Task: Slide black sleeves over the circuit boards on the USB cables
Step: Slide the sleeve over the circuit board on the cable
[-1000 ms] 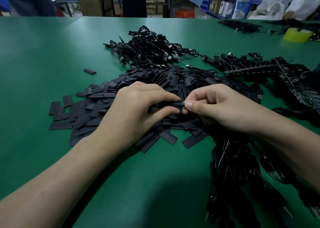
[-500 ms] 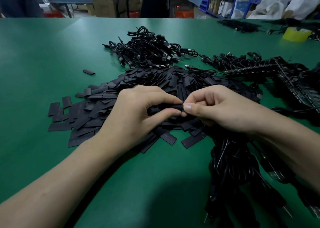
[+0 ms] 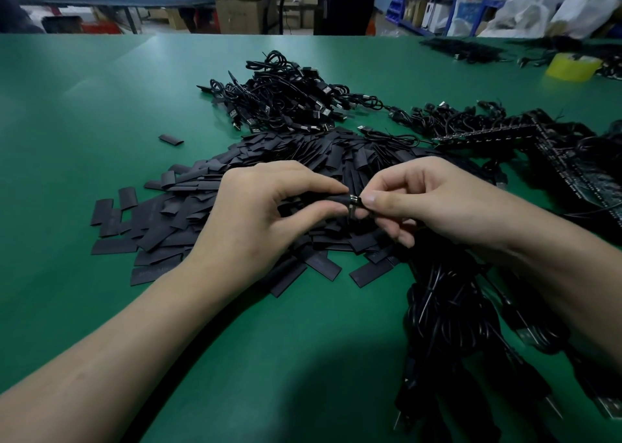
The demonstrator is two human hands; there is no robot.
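Left hand [image 3: 269, 213] pinches the sleeve [image 3: 331, 202]; right hand [image 3: 420, 203] pinches the board [image 3: 355, 203] at its 3 o'clock end. Misalignment may snag the sleeve mouth and buckle it.

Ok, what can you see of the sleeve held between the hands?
The sleeve is a short, matte black tube held roughly level above the sleeve pile. The left hand pinches it between thumb and forefinger, and that grip hides much of it. At its right end a small shiny metal bit shows, pinched by the right hand. What is inside it cannot be seen.
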